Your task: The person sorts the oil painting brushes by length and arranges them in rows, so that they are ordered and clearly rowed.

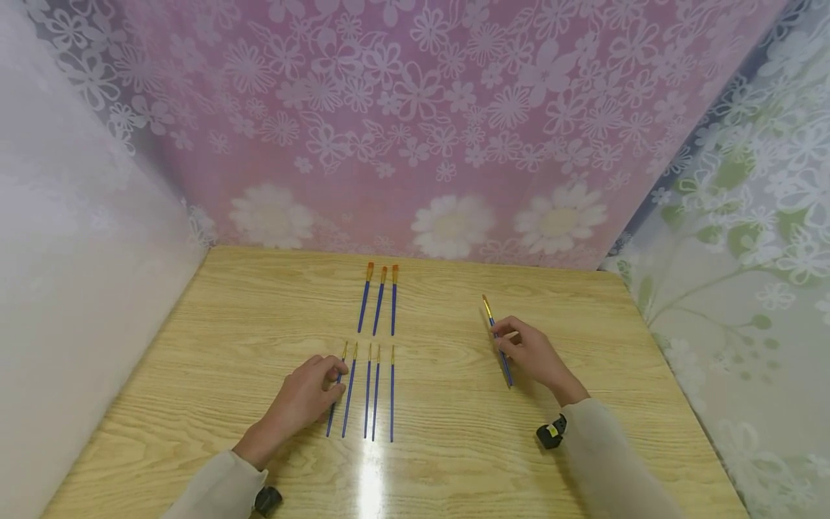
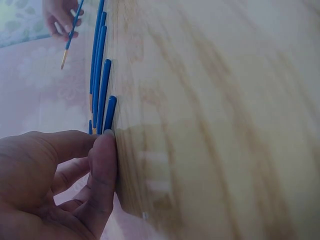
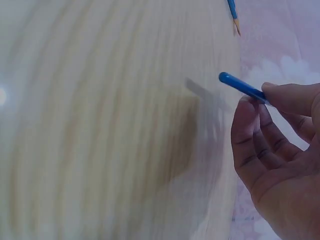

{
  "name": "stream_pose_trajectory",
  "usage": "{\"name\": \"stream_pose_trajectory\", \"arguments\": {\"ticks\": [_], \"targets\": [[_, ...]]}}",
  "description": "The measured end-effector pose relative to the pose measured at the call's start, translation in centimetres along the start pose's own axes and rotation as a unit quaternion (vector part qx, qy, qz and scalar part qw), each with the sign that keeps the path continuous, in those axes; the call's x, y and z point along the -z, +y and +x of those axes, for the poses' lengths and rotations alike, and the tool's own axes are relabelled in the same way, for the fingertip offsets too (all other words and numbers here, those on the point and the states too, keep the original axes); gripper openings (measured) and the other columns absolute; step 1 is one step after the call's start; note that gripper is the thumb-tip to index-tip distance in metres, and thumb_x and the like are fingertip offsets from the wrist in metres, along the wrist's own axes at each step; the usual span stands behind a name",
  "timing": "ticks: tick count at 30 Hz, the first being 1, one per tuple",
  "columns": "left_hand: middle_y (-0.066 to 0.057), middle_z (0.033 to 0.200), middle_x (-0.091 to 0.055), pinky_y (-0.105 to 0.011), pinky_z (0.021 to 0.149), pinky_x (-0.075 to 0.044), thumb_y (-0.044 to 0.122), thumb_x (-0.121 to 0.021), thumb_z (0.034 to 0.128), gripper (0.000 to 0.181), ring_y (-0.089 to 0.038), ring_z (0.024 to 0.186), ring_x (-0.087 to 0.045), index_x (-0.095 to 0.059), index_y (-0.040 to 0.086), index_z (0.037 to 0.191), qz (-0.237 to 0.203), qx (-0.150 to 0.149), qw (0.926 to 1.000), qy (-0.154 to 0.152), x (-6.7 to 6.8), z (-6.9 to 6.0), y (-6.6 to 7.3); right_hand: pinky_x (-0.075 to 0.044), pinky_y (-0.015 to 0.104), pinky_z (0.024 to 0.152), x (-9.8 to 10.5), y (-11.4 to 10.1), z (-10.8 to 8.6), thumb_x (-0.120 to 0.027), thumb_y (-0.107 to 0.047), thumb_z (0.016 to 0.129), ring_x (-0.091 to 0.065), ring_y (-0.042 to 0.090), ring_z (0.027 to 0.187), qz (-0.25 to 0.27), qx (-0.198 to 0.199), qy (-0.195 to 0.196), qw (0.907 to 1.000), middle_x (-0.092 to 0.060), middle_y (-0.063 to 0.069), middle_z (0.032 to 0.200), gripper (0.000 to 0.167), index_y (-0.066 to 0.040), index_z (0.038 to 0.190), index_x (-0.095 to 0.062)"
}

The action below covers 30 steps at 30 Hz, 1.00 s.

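Observation:
My left hand (image 1: 305, 393) reaches to the leftmost thin paintbrush (image 1: 332, 418) of the near row, its thumb and fingertips pinching the blue handle (image 2: 110, 112). That brush lies at the level of its neighbours. To its right lie several more thin paintbrushes (image 1: 392, 400), tips pointing away from me. On the right side, my right hand (image 1: 530, 352) holds another paintbrush (image 1: 506, 371) between thumb and fingers, its gold ferrule and brown bristles pointing away. In the right wrist view the handle end (image 3: 240, 86) is raised over the wood, with a shadow beneath.
Three wider flat paintbrushes (image 1: 393, 310) with orange-brown bristles lie in a row behind the thin ones. The light wooden table (image 1: 447, 432) meets a pink flowered backdrop (image 1: 415, 231), a white left wall (image 1: 78, 216) and a flowered right wall (image 1: 746, 288).

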<state>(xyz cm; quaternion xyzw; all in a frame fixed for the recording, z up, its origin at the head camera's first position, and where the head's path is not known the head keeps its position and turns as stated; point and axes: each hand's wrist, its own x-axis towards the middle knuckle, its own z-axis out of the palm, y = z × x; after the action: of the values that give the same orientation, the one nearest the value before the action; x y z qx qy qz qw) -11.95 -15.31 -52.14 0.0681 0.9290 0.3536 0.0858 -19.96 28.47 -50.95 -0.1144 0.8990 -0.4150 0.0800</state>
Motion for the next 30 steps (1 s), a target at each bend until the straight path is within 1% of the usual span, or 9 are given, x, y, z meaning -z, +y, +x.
{"name": "stream_pose_trajectory", "arguments": {"ticks": [2,7,9,14,16,19,22,27,30], "targets": [[-0.004,0.111,-0.066,-0.030,0.068,-0.052,0.012,-0.074,0.1028,0.022,-0.009,0.062,-0.057,-0.073,0.014,0.125,-0.001,0.001,1.0000,0.001,0.0,0.1,0.0,-0.066,0.037,0.079,-0.3,-0.4,0.5,-0.064,-0.010,0.111,-0.074,0.032,0.107,0.006,-0.005,-0.002,1.0000,-0.065,0.021,0.132,0.025,-0.005,0.136,-0.064],[-0.003,0.111,-0.066,-0.030,0.071,-0.052,0.013,-0.074,0.1025,0.022,-0.008,0.062,-0.057,-0.073,0.014,0.125,0.004,0.000,1.0000,0.005,-0.1,0.2,-0.1,-0.063,0.036,0.079,-1.2,-1.1,1.8,-0.065,-0.007,0.109,-0.074,0.032,0.107,0.021,-0.006,-0.005,0.9998,-0.063,0.022,0.137,0.031,-0.005,0.139,-0.062],[-0.003,0.110,-0.066,-0.030,0.072,-0.052,0.013,-0.074,0.1025,0.023,-0.008,0.060,-0.057,-0.073,0.014,0.125,0.003,0.002,1.0000,0.004,-0.2,0.2,-0.1,-0.063,0.034,0.078,-1.7,-1.3,2.3,-0.064,-0.006,0.108,-0.074,0.030,0.103,0.032,-0.007,-0.010,0.9994,-0.062,0.022,0.138,0.034,-0.004,0.142,-0.061],[-0.004,0.111,-0.066,-0.028,0.066,-0.052,0.013,-0.074,0.1023,0.023,-0.009,0.056,-0.057,-0.073,0.014,0.125,-0.004,0.005,1.0000,0.002,-0.2,0.2,-0.2,-0.064,0.033,0.078,-2.7,-1.7,3.5,-0.062,-0.005,0.108,-0.073,0.023,0.093,0.052,-0.016,-0.026,0.9982,-0.058,0.021,0.143,0.041,-0.004,0.149,-0.057],[-0.004,0.111,-0.066,-0.029,0.068,-0.052,0.012,-0.074,0.1022,0.023,-0.009,0.057,-0.057,-0.073,0.014,0.125,-0.001,0.004,1.0000,0.003,-0.2,0.2,-0.2,-0.064,0.034,0.079,-2.9,-2.0,4.0,-0.061,-0.006,0.109,-0.073,0.023,0.093,0.054,-0.019,-0.032,0.9978,-0.057,0.022,0.146,0.043,-0.004,0.151,-0.056],[-0.004,0.111,-0.067,-0.031,0.071,-0.052,0.012,-0.074,0.1020,0.022,-0.009,0.059,-0.056,-0.073,0.013,0.124,0.006,-0.001,1.0000,0.006,-0.2,0.2,-0.2,-0.064,0.036,0.081,-3.2,-2.6,4.7,-0.061,-0.008,0.109,-0.073,0.024,0.098,0.055,-0.027,-0.033,0.9976,-0.056,0.020,0.149,0.044,-0.006,0.154,-0.055],[-0.004,0.110,-0.067,-0.033,0.075,-0.052,0.012,-0.075,0.1022,0.022,-0.009,0.059,-0.056,-0.073,0.013,0.124,0.010,-0.005,0.9999,0.008,-0.2,0.2,-0.2,-0.064,0.037,0.081,-3.5,-3.0,5.4,-0.060,-0.007,0.110,-0.073,0.025,0.102,0.052,-0.019,-0.037,0.9978,-0.056,0.022,0.150,0.046,-0.005,0.155,-0.054],[-0.004,0.110,-0.067,-0.034,0.077,-0.052,0.012,-0.075,0.1021,0.023,-0.009,0.057,-0.056,-0.073,0.012,0.125,0.009,-0.008,0.9999,0.009,-0.2,0.2,-0.3,-0.063,0.036,0.080,-4.3,-3.3,6.6,-0.061,-0.006,0.110,-0.073,0.024,0.096,0.044,-0.010,-0.040,0.9982,-0.057,0.022,0.148,0.045,-0.005,0.155,-0.055],[-0.003,0.110,-0.067,-0.035,0.079,-0.052,0.013,-0.075,0.1022,0.023,-0.008,0.060,-0.056,-0.073,0.013,0.125,0.008,-0.006,0.9999,0.009,-0.3,0.2,-0.2,-0.063,0.035,0.080,-4.8,-3.7,7.2,-0.062,-0.006,0.110,-0.073,0.022,0.095,0.049,-0.012,-0.040,0.9979,-0.057,0.021,0.148,0.045,-0.005,0.154,-0.055]]}}
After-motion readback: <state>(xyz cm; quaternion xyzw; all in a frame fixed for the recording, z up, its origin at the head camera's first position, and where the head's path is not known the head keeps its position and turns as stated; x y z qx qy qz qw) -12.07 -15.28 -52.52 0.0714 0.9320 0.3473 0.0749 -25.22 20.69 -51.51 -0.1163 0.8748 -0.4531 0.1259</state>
